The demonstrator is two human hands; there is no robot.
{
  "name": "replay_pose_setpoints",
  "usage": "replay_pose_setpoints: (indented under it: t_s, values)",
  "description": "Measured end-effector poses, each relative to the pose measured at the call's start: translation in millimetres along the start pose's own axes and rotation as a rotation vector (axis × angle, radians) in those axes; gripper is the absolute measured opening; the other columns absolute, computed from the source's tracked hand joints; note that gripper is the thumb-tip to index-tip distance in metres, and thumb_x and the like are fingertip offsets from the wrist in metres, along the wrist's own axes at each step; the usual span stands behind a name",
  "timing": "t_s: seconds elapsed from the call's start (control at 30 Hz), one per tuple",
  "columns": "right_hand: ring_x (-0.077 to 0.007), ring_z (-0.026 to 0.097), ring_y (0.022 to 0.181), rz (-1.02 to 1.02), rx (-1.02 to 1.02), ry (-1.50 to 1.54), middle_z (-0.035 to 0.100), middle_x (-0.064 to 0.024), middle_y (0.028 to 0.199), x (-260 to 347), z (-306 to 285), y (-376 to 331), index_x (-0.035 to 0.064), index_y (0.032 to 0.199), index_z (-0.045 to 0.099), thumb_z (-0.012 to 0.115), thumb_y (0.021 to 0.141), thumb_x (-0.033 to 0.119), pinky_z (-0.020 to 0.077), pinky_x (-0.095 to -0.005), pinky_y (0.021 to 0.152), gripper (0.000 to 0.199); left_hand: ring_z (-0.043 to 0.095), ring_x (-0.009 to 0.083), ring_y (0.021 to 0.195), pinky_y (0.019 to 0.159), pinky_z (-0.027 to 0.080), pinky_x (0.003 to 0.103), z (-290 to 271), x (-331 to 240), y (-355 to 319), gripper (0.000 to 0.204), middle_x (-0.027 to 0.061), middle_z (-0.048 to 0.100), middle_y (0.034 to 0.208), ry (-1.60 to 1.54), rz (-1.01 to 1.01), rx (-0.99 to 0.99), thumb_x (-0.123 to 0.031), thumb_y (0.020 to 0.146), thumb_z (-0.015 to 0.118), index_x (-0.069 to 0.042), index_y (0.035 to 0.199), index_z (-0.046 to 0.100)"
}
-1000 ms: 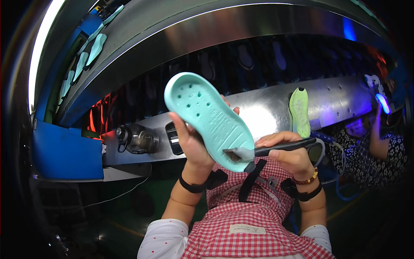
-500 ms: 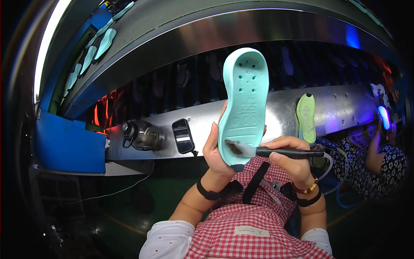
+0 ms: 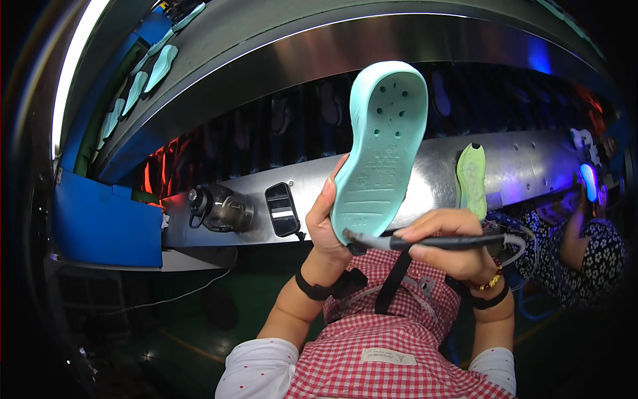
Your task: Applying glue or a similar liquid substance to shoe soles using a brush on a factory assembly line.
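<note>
A mint-green shoe sole (image 3: 380, 156), with several holes near its far end, is held up in front of me. My left hand (image 3: 325, 216) grips it from the left and beneath, partly hidden behind it. My right hand (image 3: 452, 246) is closed around a black-handled brush (image 3: 458, 242) with a pale hose running from its back end. The brush's bristles rest against the near end of the sole, close to a small black tab (image 3: 356, 249) there.
A metal ledge (image 3: 312, 193) carries a dark water bottle (image 3: 226, 209), a black case (image 3: 283, 209) and a yellow-green sole (image 3: 472, 176). More mint soles (image 3: 161, 66) lie on a conveyor (image 3: 246, 50) at upper left. At right, a person in a floral garment (image 3: 565, 263) works by a glowing sole (image 3: 589, 181).
The sole has tilted, its far end shifting right and upward. The brush has moved from inside the near part down to the near edge. My right hand has shifted slightly right.
</note>
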State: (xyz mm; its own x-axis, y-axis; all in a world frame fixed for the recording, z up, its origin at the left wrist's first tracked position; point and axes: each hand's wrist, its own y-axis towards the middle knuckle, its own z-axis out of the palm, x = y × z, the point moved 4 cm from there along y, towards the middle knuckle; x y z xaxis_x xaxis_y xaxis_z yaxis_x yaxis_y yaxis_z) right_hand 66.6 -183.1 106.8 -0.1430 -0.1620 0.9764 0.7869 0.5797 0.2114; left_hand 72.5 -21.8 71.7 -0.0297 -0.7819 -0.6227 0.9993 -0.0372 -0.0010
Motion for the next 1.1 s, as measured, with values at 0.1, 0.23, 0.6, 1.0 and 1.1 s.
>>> replay_pose_setpoints:
  t_s: [0.1, 0.23, 0.6, 1.0, 1.1]
  values:
    - [-0.0222, 0.064, 0.08, -0.062, 0.16, -0.063, 0.064, -0.0158, 0.086, 12.9, 8.2, -2.4, -0.0026, 0.086, 0.064, 0.067, 0.067, -0.001, 0.0503, -0.0287, 0.072, 0.02, 0.044, 0.0409, 0.111, 0.091, 0.035, 0.058, 1.9, -0.1, 4.4, 0.054, 0.0202, 0.04, 0.128, -0.133, -0.103, 0.07, -0.04, 0.088, 0.031, -0.006, 0.13, 0.033]
    - [-0.0243, 0.063, 0.083, -0.124, 0.171, -0.156, 0.065, -0.015, 0.087, 19.8, -7.0, 1.2, -0.0008, 0.086, 0.065, 0.069, 0.066, 0.001, 0.0503, -0.0307, 0.074, 0.02, 0.048, 0.0324, 0.11, 0.093, 0.038, 0.046, 6.8, 1.7, 3.9, 0.052, 0.0189, 0.045, 0.123, -0.099, -0.324, 0.115, -0.033, 0.088, 0.038, 0.001, 0.127, 0.036]
    - [-0.0242, 0.063, 0.082, -0.134, 0.479, -0.351, 0.065, -0.0091, 0.089, 13.7, -23.8, 8.0, 0.0049, 0.088, 0.063, 0.063, 0.072, 0.005, 0.0499, -0.0302, 0.071, 0.017, 0.056, 0.0211, 0.098, 0.087, 0.043, 0.029, 3.2, 9.0, -2.0, 0.042, 0.0171, 0.055, 0.111, 0.342, -0.776, 0.151, -0.023, 0.085, 0.052, 0.004, 0.117, 0.049]
    - [-0.027, 0.062, 0.08, -0.043, 0.538, -0.721, 0.064, -0.0113, 0.09, 3.5, -38.6, -8.3, 0.0039, 0.092, 0.062, 0.061, 0.072, 0.007, 0.0493, -0.0307, 0.07, 0.02, 0.057, 0.0203, 0.095, 0.085, 0.045, 0.029, -21.8, 3.0, -7.2, 0.045, 0.0174, 0.054, 0.112, 0.539, -0.698, 0.087, -0.021, 0.084, 0.052, 0.005, 0.12, 0.045]
    - [-0.0213, 0.064, 0.077, 0.086, 0.379, -0.343, 0.065, -0.0135, 0.085, 2.6, -41.9, -6.5, 0.001, 0.092, 0.063, 0.063, 0.075, 0.011, 0.0494, -0.0277, 0.068, 0.02, 0.055, 0.0211, 0.1, 0.088, 0.043, 0.03, -19.1, -3.5, -7.9, 0.048, 0.0179, 0.052, 0.116, 0.434, -0.682, 0.025, -0.022, 0.084, 0.051, 0.005, 0.122, 0.043]
